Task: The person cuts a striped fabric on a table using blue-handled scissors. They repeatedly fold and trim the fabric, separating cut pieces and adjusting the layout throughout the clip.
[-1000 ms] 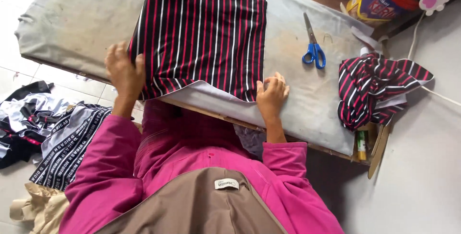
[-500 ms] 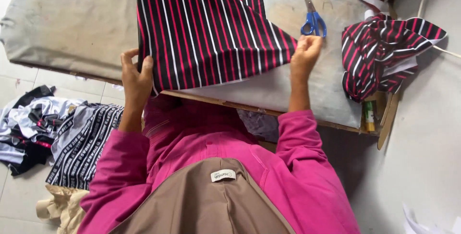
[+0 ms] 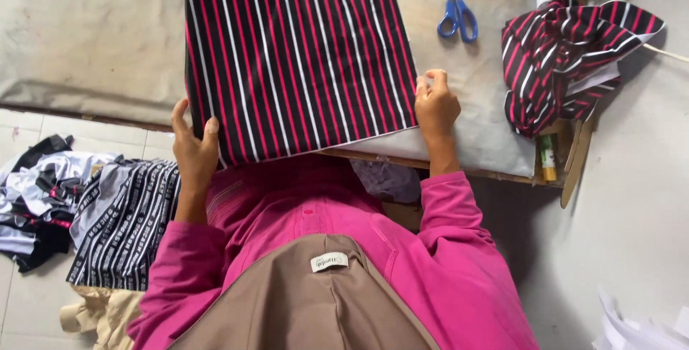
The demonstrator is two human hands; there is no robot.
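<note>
1. Gripping the near left corner of the striped cloth (image 3: 298, 56), the left hand (image 3: 194, 150) has its thumb on top and its fingers curled under the edge, just over the front edge of the bench (image 3: 86, 34).
2. The left forearm rises from a pink sleeve (image 3: 176, 278), bent at the elbow, with the wrist straight and the hand pointing away from the body.
3. The right hand (image 3: 436, 106) rests at the cloth's near right corner, fingers curled in a loose fist that pinches the edge against the bench's grey cover.
4. The right forearm also comes up out of a pink sleeve, nearly upright in the head view, elbow tucked near the bench edge.
5. The cloth, black with red and white stripes, lies flat on the bench between the two hands, its stripes running away from the person and its near edge slightly overhanging the front.
6. Blue-handled scissors (image 3: 455, 7) lie on the bench beyond the right hand, well apart from it.
7. A bundle of the same striped fabric (image 3: 567, 59) sits at the bench's right end.
8. A heap of black-and-white garments (image 3: 86, 206) lies on the tiled floor to the left.
</note>
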